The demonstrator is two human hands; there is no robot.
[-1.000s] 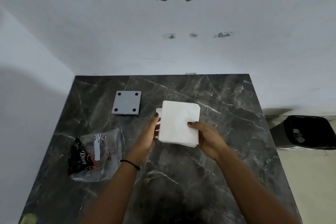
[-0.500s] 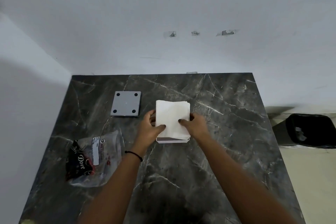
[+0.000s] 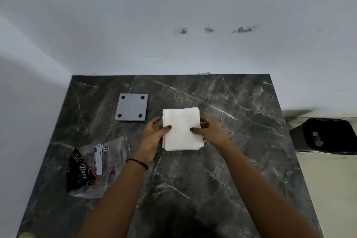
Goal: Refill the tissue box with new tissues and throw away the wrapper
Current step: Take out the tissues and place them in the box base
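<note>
Both thumbs press on top of the tissue stack — left hand and right hand clamp its side edges. Stack sits mid-countertop; bare marble lies beyond it. Left of the stack: grey lid, wrapper nearer. Far right of the stack, on the floor — black bin.

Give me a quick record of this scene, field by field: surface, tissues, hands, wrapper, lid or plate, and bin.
surface: dark marbled countertop
tissues: white tissue stack, lying flat mid-counter
left hand: on the stack's left edge, thumb on top
right hand: on its right edge, thumb on top
wrapper: clear plastic, empty, left of the arms
grey square plate: flat, behind-left of the stack
bin: black, on the floor right of the counter
</note>
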